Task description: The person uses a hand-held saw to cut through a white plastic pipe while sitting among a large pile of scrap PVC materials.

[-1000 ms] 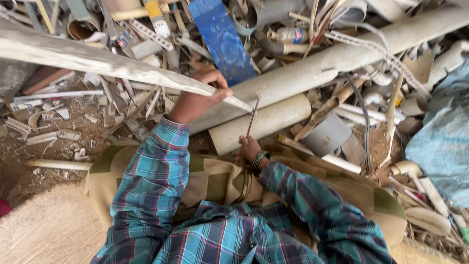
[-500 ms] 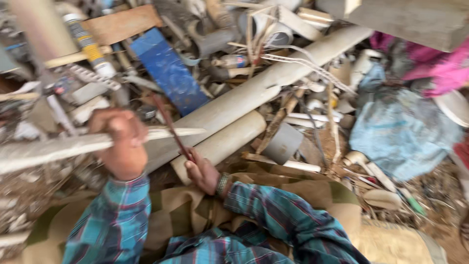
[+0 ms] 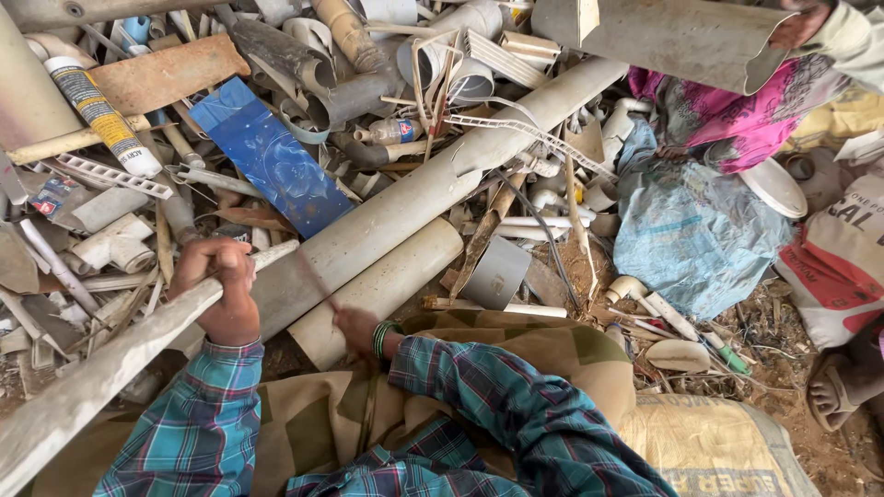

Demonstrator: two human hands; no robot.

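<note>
Two hands (image 3: 216, 290), one blue board (image 3: 272, 161), one sealant tube (image 3: 97, 110), one blue sack (image 3: 695, 235).

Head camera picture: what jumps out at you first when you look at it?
The huge heap of broken grey plastic pipes fills the top half. Low on the left, the left hand grips a long pale strip, while the right hand holds a thin blurred tool beside it. A bright blue board lies in the pile above them.

Daylight falls on bare dirt ground (image 3: 783, 354) strewn with scrap: a heap of grey plastic pipes (image 3: 433, 189) fills the upper left. A crumpled blue tarp (image 3: 695, 239) lies at right, a woven sack (image 3: 714, 446) at the bottom right corner.
</note>
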